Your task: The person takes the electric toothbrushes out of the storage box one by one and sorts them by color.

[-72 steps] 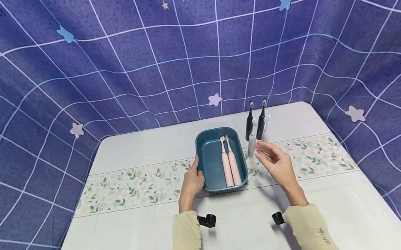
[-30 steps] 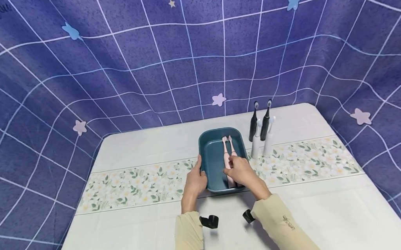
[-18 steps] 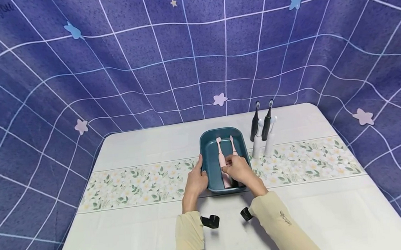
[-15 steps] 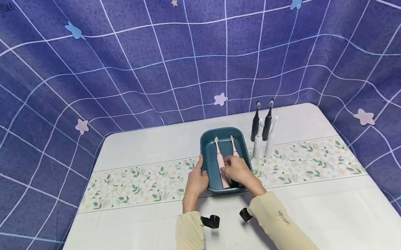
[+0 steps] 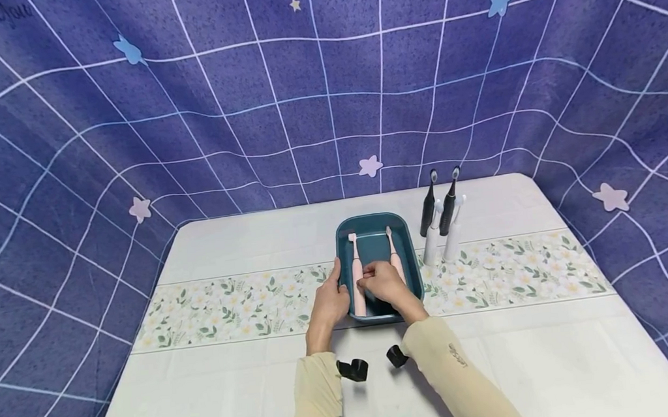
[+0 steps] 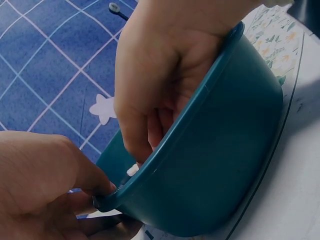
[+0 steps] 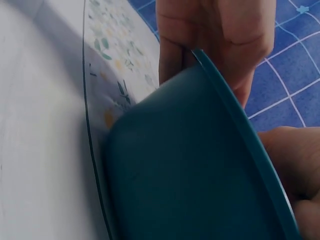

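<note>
A dark teal plastic tub [image 5: 374,241] lies on the white table, holding two pink electric toothbrushes. My left hand [image 5: 329,300] grips the tub's left rim; in the left wrist view, thumb and fingers of that hand [image 6: 55,180] pinch the rim between them. Reaching inside, my right hand [image 5: 387,283] has its thumb and fingertips curled at the handle of one pink electric toothbrush [image 5: 360,303], which lies along the left wall. The second pink toothbrush [image 5: 395,256] lies near the right wall, its lower part hidden by the hand. In the right wrist view the tub's side [image 7: 170,160] hides the fingertips.
Right of the tub stand two black electric toothbrushes [image 5: 428,213] and two white ones [image 5: 433,243], upright and close together. A floral strip [image 5: 224,312] crosses the table [image 5: 236,386]. A blue starry curtain [image 5: 245,124] hangs behind and at both sides.
My right hand moved from beside the standing brushes into the tub. It has shifted one pink toothbrush left, away from the other, to the left wall. My left hand has stayed on the rim.
</note>
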